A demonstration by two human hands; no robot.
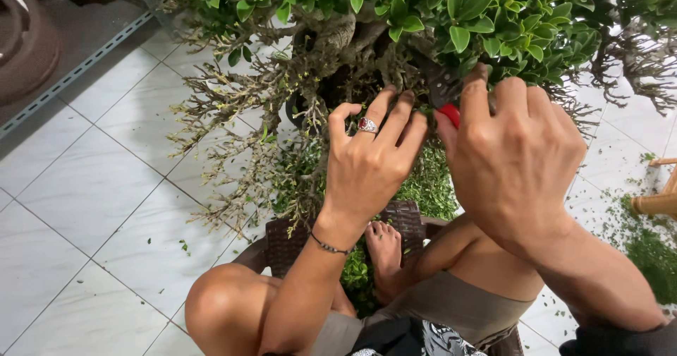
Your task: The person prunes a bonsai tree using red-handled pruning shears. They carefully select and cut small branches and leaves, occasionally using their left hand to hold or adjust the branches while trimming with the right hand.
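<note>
A bonsai tree (395, 17) with a thick twisted trunk and small green leaves stands in front of me, with many bare dry twigs (233, 116) hanging at its left. My left hand (370, 162), wearing a ring with a red stone and a thin bracelet, reaches into the branches near the trunk with its fingers bent among the twigs. My right hand (511, 162) is closed around pruning shears (444, 91) with a red handle and a dark blade pointing up into the foliage.
I sit on a dark woven chair (282, 246) with my knees and a bare foot in view. Cut leaves (430, 186) cover the white tiled floor (92, 201), with more at the right by a wooden furniture leg (659, 201). A metal rail and dark pots lie at the upper left.
</note>
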